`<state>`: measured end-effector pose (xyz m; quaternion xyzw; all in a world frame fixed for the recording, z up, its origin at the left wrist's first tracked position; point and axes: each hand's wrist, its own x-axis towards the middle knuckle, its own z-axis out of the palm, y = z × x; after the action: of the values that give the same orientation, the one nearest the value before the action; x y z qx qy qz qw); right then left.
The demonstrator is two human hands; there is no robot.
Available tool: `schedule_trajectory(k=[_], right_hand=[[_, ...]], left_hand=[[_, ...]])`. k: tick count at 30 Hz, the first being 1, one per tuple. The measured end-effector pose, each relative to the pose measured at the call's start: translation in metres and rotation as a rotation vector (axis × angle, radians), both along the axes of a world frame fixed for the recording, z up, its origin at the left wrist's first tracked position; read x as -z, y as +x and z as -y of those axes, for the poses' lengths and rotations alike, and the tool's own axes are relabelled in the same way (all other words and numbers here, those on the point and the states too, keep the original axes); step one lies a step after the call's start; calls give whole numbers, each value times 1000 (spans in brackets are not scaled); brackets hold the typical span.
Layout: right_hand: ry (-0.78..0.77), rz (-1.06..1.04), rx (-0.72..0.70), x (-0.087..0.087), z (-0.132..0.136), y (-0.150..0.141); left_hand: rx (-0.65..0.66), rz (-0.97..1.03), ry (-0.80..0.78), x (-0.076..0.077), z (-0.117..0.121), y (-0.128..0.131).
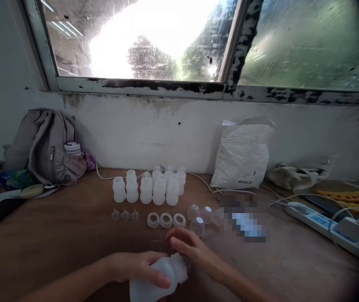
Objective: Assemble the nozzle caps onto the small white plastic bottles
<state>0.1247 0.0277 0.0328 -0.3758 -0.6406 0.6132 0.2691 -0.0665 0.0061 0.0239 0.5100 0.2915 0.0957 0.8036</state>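
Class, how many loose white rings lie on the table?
3, in a row between the teats and clear domes: left ring, middle ring, right ring. More may be hidden.

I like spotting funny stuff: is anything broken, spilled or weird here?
The window frame looks worn: its pale surface is patchy, with dark bits showing. The wall just below it has brownish stains. I can't see any spill.

Grey backpack (45,147), brown table (81,235), milky-white bottles (158,189)

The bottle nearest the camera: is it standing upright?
No, the left hand holds the bottle tilted, its neck toward the right hand.
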Motion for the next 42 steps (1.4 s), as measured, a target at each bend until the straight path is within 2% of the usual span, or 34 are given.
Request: schedule_trajectory(k=[1,3,5,7,12,16,21,26,29,31,34,39,42], right_hand=[[11,84,-21,5,1,-1],[-69,198,-106,12,2,-2],[-202,233,-187,15,2,-2],[-245,194,-208,13,2,0],[23,77,-170,-2,-1,3],[-82,78,-229,-2,-7,5],[24,59,-230,1,-11,6],[-158,10,-266,5,-9,4],[-117,-50,-212,7,-4,2],[-118,-14,-163,8,-2,0],[-119,-6,-163,7,-1,-1],[-15,-142,-133,-2,-2,1],[11,-168,-101,-6,-3,4]], left_hand=[[-4,-56,59,-5,-2,-5],[-1,-164,156,-12,-7,-12],[10,-244,224,-13,-11,-16],[18,-265,230,-10,-16,-18],[-16,-114,29,5,-24,-18],[45,-64,-36,8,-28,-19],[135,-39,-111,8,-31,-18],[105,-10,-131,6,-26,-19],[75,-15,-118,3,-23,-18],[74,-19,-121,1,-22,-18],[85,-10,-114,0,-22,-18],[65,32,-68,4,-24,-22],[105,49,-72,8,-25,-27]])
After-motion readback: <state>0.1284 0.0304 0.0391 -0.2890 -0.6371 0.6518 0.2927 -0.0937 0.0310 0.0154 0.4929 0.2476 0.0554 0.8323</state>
